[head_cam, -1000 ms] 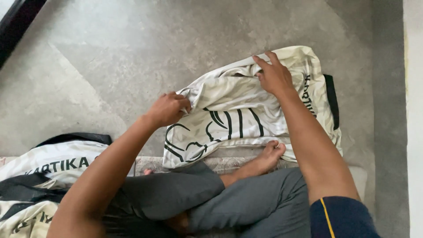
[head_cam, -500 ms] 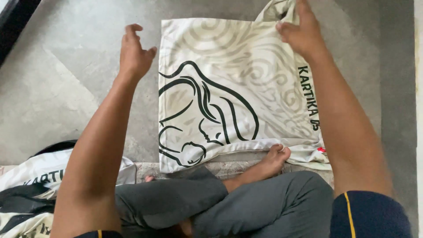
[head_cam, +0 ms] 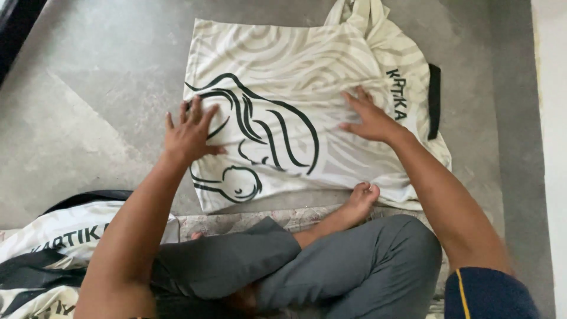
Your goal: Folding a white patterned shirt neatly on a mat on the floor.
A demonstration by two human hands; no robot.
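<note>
The cream shirt (head_cam: 307, 112) lies flat on the grey stone floor (head_cam: 88, 94) at upper centre, its top sleeve cut off by the frame edge. Soft cloth, swirled pattern, black curved lines. Left hand (head_cam: 190, 133) and right hand (head_cam: 369, 115) press on it, fingers spread, grasping nothing. More folded garments (head_cam: 53, 248) sit lower left, partly hidden by the arm

Under us lies a grey concrete floor (head_cam: 100, 106), mottled with paler patches. At our lower left we see a heap of cream and black garments (head_cam: 53, 248) lying crumpled on it. A strip of patterned mat (head_cam: 236, 221), pale and faded, runs just in front of our crossed legs. A dark frame edge (head_cam: 15, 26) cuts the top left corner, and a white wall (head_cam: 552, 118) runs down the right side.
</note>
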